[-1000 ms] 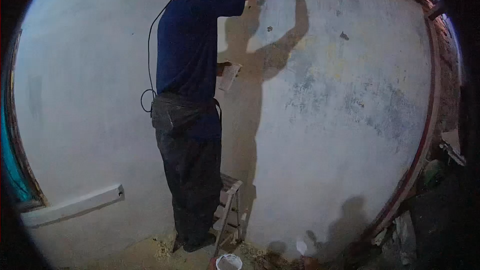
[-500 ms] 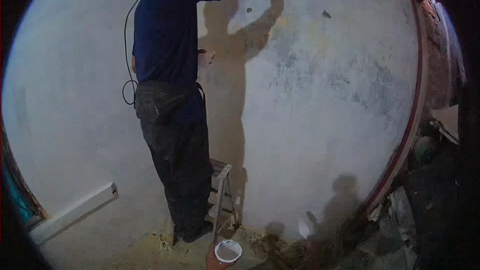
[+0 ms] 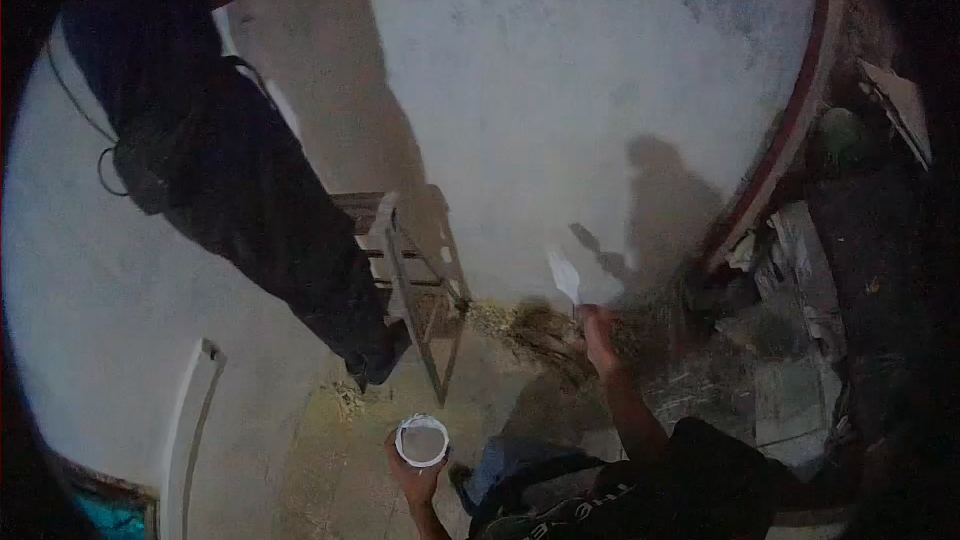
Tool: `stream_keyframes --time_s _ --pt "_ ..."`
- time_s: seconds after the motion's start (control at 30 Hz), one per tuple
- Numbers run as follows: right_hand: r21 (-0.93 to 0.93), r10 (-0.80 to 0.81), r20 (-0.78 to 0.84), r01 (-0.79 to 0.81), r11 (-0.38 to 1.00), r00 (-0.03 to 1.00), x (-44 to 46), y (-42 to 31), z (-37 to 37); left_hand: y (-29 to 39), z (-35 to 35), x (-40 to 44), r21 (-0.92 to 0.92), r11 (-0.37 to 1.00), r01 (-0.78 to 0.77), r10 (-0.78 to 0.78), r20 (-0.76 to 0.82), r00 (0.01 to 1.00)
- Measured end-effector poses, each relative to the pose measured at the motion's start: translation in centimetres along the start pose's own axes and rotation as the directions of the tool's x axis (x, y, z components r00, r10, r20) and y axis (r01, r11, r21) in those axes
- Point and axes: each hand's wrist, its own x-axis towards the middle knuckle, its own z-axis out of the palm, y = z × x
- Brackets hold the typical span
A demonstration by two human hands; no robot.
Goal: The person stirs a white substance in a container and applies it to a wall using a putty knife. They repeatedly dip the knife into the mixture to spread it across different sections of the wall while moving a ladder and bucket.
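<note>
Tub [image 3: 425, 462], white-rimmed, holds greyish matter [image 3: 423, 442]; left hand [image 3: 415, 480], grip clamped around it. Flat-bladed tool [image 3: 566, 278], white; right hand [image 3: 597, 328], grip clamped about its lower end.

White around the rim of the tub [image 3: 424, 464], with dull grey-beige inside. White, too, on the scraper [image 3: 566, 277]. Pale grey-white across the wall [image 3: 510, 130] — mottled with darker blue-grey blotches near the top — and dark red along the strip [image 3: 820, 25] at its edge. Black for the shirt [image 3: 690, 485], printed with pale lettering [image 3: 584, 511]; faded blue for the trouser leg [image 3: 497, 468]. Yellowish tan on the floor [image 3: 335, 455], brownish grey on the stepladder [image 3: 398, 265].
</note>
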Motion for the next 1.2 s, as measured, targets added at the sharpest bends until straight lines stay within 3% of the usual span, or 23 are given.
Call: stream_keyframes --time_s 0.03,0.07,0.13,0.2,0.3,0.33,0.4,0.43,0.47,0.5,0.57,0.6,0.67,0.7,0.73,0.77,0.83,0.93,0.97,1.03,1.07,1.1,1.2 --pt "-0.100 -0.022 0.064 0.028 0.995 0.998 0.4 0.0 -0.2 -0.1 0.3 0.6 -0.008 1.000 0.009 -0.009 0.021 1.000" --pt "-0.085 -0.074 -0.130 0.064 0.994 0.989 1.0 0.0 0.4 -0.3 0.8 0.9 -0.005 1.000 0.022 -0.022 -0.006 1.000" --pt "-0.078 -0.100 -0.326 0.078 0.994 0.940 -0.6 -1.3 1.8 -0.6 1.2 1.3 0.014 0.998 0.053 -0.053 -0.020 0.998" --pt "0.220 -0.087 -0.128 0.114 0.969 0.988 -3.2 -8.1 1.9 -1.8 2.9 2.0 0.137 0.990 -0.045 0.032 0.094 0.995" --pt "0.186 -0.198 -0.227 0.242 0.952 0.954 2.3 -8.6 -1.6 -2.7 8.5 3.5 0.149 0.985 -0.087 0.058 0.189 0.980" --pt "0.199 -0.182 -0.227 0.228 0.953 0.957 4.0 -10.0 -2.3 -2.3 10.4 4.9 0.077 0.996 -0.054 0.035 0.232 0.972" --pt "0.086 -0.288 -0.290 0.324 0.942 0.913 7.0 -13.9 -2.6 -0.7 13.5 8.7 0.080 0.992 -0.095 0.070 0.276 0.959" --pt "0.099 -0.289 -0.295 0.330 0.939 0.911 8.9 -15.2 -2.7 0.1 14.7 10.4 0.078 0.989 -0.123 0.091 0.322 0.942" --pt "0.123 -0.377 -0.358 0.444 0.887 0.854 11.2 -16.8 -2.8 -2.5 16.3 12.7 0.032 0.997 -0.071 0.056 0.340 0.939" --pt "0.142 -0.427 -0.427 0.526 0.839 0.797 12.2 -17.2 -3.0 -1.6 16.7 14.2 0.051 0.996 -0.068 0.046 0.353 0.934" --pt "0.242 -0.411 -0.437 0.545 0.803 0.800 13.7 -21.4 -4.1 1.9 20.2 18.3 0.130 0.986 -0.102 0.035 0.438 0.898" --pt "0.198 -0.477 -0.449 0.604 0.772 0.756 14.8 -23.3 -5.2 3.4 21.8 19.5 0.129 0.986 -0.103 0.035 0.450 0.892" --pt "0.166 -0.534 -0.454 0.656 0.736 0.713 16.8 -27.6 -6.4 5.6 23.9 21.4 -0.266 0.934 0.237 -0.058 0.544 0.837" --pt "0.171 -0.489 -0.442 0.606 0.776 0.752 16.8 -29.9 -6.8 5.4 24.5 21.7 -0.260 0.936 0.236 -0.061 0.543 0.838" --pt "0.172 -0.442 -0.429 0.552 0.816 0.788 17.0 -30.9 -7.0 5.0 25.1 22.1 -0.188 0.982 0.030 0.064 0.477 0.876" --pt "0.176 -0.428 -0.429 0.539 0.824 0.795 18.7 -30.2 -7.2 4.6 25.9 22.6 -0.094 0.981 -0.168 0.192 0.426 0.884" --pt "0.121 -0.487 -0.451 0.592 0.797 0.748 21.6 -27.3 -6.0 7.7 25.3 22.8 -0.034 0.998 -0.059 0.068 0.483 0.873" --pt "0.002 -0.494 -0.478 0.563 0.827 0.727 26.2 -17.4 -5.3 5.1 25.1 23.9 -0.023 0.992 -0.121 0.112 0.568 0.816" --pt "0.030 -0.347 -0.529 0.425 0.905 0.775 28.0 -13.8 -4.0 4.3 25.1 24.9 -0.287 0.872 0.396 -0.155 0.605 0.781" --pt "0.061 -0.187 -0.579 0.270 0.961 0.794 26.4 -11.1 -2.8 4.4 25.1 25.3 -0.449 0.439 0.778 -0.359 0.707 0.610" --pt "0.065 -0.127 -0.524 0.188 0.980 0.842 25.1 -9.9 -3.6 4.9 25.9 24.6 -0.329 0.821 0.468 -0.166 0.646 0.745" --pt "0.055 -0.068 -0.469 0.106 0.993 0.881 24.2 -9.6 -3.5 5.2 25.8 24.7 -0.157 0.987 0.030 0.077 0.631 0.772" --pt "0.214 -0.010 -0.486 0.130 0.968 0.874 22.5 -9.4 -4.6 3.0 25.9 25.3 -0.132 0.990 0.043 0.049 0.621 0.782"
